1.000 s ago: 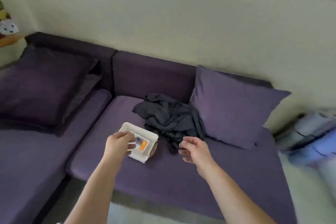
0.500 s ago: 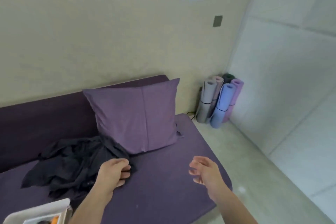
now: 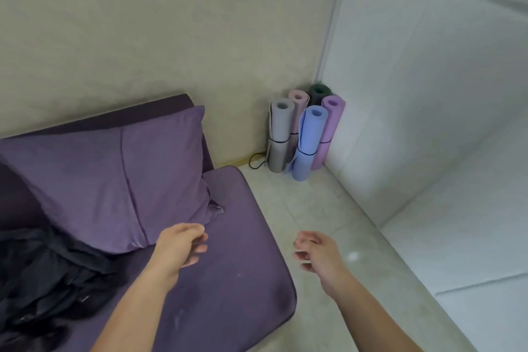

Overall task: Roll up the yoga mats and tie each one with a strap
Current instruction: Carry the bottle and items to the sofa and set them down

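left hand [image 3: 178,248] loosely curled, holds nothing, over purple fabric sofa [image 3: 228,280] | right hand [image 3: 320,251] relaxed, holds nothing | five rolled foam yoga mats [image 3: 310,134] upright in corner

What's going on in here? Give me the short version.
A person faces the end of the purple sofa with both hands out in front, holding nothing: the left hand is over the seat cushion, the right hand over the floor. Five rolled yoga mats stand upright in the corner; the grey mat, blue mat and purple mat each show a dark band around the middle. A pillow and a dark crumpled garment lie on the sofa.
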A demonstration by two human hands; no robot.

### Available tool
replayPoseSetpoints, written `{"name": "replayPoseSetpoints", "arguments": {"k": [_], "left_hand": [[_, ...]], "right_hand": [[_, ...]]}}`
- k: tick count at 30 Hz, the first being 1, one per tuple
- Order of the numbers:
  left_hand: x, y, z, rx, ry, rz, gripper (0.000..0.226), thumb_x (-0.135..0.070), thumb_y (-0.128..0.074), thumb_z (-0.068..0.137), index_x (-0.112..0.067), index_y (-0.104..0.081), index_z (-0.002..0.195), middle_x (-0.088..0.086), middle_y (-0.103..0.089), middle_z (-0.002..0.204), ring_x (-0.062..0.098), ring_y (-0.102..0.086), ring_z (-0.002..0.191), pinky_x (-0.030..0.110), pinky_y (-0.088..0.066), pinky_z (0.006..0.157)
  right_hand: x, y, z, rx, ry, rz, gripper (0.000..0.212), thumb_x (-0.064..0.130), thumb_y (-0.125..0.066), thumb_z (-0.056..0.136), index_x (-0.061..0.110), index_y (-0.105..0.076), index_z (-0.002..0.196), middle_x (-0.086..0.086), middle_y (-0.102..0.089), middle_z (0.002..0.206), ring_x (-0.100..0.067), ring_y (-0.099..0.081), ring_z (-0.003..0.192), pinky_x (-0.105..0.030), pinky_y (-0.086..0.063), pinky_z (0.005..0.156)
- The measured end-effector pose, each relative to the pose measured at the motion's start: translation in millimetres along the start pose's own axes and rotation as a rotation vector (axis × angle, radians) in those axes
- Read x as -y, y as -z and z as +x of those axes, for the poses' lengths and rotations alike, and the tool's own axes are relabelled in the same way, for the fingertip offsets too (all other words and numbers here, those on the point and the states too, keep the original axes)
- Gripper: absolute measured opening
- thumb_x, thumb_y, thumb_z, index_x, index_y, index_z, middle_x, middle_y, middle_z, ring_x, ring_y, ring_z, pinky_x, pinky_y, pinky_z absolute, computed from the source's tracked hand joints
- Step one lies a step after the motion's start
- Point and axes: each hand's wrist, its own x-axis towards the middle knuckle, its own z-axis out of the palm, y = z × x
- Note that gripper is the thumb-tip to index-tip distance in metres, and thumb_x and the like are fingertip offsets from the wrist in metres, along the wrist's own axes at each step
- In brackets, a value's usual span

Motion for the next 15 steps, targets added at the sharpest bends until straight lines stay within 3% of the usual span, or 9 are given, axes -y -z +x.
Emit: {"name": "replayPoseSetpoints", "arguments": {"k": [8,12,15], "left_hand": [[-47,-101,119,-0.034,0.052,-0.171,0.008,-0.019,-0.060,0.097,-0.014,-0.067,0.098,0.008,-0.073,0.099,0.021,-0.069,0.079,0.032,-0.048,0.068],[-77,-132,194,-0.069,0.142,-0.222,0.015,-0.007,-0.056,0.094,-0.008,-0.060,0.080,0.009,-0.063,0.083,0.024,-0.060,0.074,0.030,-0.041,0.062],[-97,-147,236,-0.150,0.185,-0.246,0.015,-0.009,-0.055,0.097,-0.011,-0.064,0.086,0.008,-0.065,0.084,0.024,-0.062,0.074,0.030,-0.045,0.063]], "right_hand": [[101,-14,140,0.138,-0.006,-0.212,0.015,0.005,-0.062,0.088,0.010,-0.065,0.102,-0.004,-0.068,0.088,-0.018,-0.061,0.068,-0.026,-0.040,0.058],[148,-29,228,0.211,-0.019,-0.313,0.013,0.006,-0.063,0.089,0.009,-0.064,0.102,-0.004,-0.068,0.088,-0.016,-0.063,0.065,-0.026,-0.040,0.058],[177,-45,292,0.255,-0.056,-0.387,0.014,0.002,-0.059,0.091,0.009,-0.063,0.103,-0.004,-0.066,0.087,-0.018,-0.062,0.066,-0.026,-0.039,0.057]]}}
